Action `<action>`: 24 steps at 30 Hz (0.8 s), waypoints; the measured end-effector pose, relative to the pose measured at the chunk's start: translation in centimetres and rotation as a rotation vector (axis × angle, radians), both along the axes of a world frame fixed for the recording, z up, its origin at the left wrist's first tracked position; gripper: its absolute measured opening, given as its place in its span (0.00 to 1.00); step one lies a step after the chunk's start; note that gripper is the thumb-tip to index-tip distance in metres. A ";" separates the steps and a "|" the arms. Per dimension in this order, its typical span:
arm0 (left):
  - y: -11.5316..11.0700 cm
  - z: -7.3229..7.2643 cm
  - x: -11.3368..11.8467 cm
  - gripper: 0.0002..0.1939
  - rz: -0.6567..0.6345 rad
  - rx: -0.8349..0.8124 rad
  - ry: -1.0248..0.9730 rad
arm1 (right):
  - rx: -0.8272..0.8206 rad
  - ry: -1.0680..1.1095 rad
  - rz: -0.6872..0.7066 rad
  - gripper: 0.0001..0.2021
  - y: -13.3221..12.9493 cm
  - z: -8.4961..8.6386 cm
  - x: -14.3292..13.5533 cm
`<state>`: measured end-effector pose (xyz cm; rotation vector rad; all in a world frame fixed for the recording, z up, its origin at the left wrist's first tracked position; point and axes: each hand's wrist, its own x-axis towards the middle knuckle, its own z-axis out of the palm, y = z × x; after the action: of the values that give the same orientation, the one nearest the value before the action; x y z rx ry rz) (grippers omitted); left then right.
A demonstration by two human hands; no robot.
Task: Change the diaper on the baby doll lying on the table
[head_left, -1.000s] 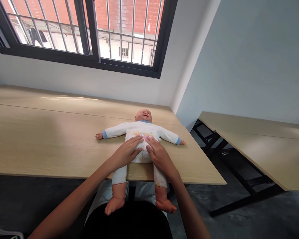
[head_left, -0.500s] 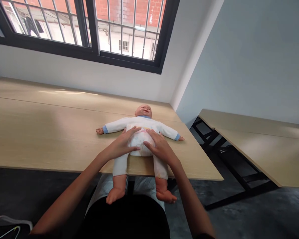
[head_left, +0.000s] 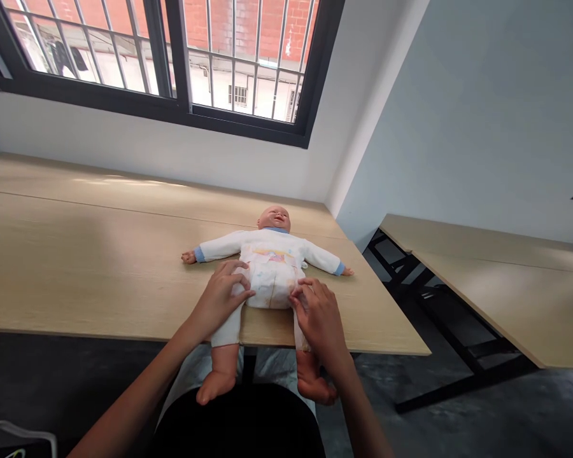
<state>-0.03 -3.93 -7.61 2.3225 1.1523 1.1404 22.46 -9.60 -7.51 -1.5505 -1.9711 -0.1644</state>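
Observation:
A baby doll point(head_left: 274, 219) in a white top with blue cuffs lies on its back, arms spread, on a wooden table. A white diaper point(head_left: 271, 283) with a coloured waistband wraps its hips. My left hand point(head_left: 225, 292) rests at the diaper's left side, fingers curved and thumb apart from them, holding nothing that I can see. At the right side, my right hand point(head_left: 318, 312) has its thumb and fingertips pinched together on the diaper's leg edge. The doll's bare feet hang over the table's front edge; its right-side thigh is partly hidden behind my right hand.
The wooden table point(head_left: 100, 267) runs left along the wall below a barred window point(head_left: 248, 63). A second table point(head_left: 496, 280) with a black metal frame stands at the right, across a gap. Part of a pale-rimmed object point(head_left: 19, 429) shows at the lower left.
Both hands have moved off the diaper's front, outward and down to its sides, uncovering the waistband. The right fingers have closed at the leg edge. The view has tilted slightly.

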 end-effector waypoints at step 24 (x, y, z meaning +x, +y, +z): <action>7.3 3.2 -1.5 0.13 0.009 -1.361 -1.072 | -0.790 1.669 0.018 0.11 11.0 0.5 6.2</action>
<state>-1.49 3.35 -4.43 0.5276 0.9302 0.8662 28.70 1.38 -7.01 -1.1932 -0.6051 1.5371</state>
